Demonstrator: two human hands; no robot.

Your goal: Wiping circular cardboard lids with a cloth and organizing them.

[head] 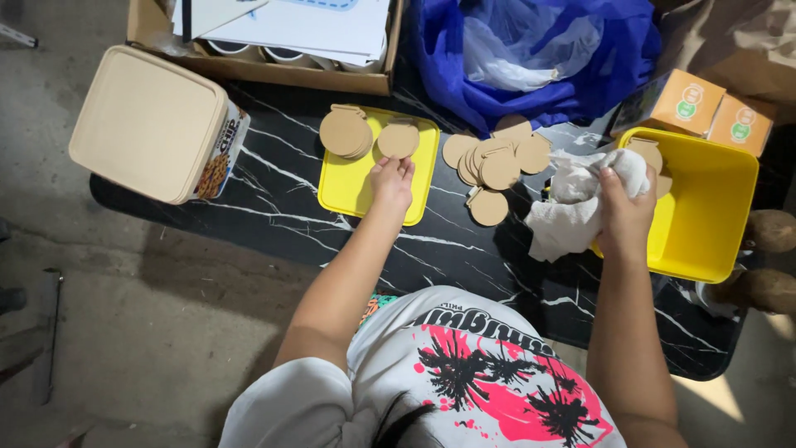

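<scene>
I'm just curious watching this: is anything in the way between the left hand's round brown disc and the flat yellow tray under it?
Nothing visible. The left hand holds the disc right over the yellow tray, whose middle is bare. The only other thing on the tray is a stack of discs at its far left corner, beside the held one.

White cloth (pixel 572 211) hides the right hand's (pixel 623 217) fingers.

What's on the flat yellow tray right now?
On the yellow tray: a stack of brown discs and one disc at the left hand. The hand covers part of the tray.
</scene>
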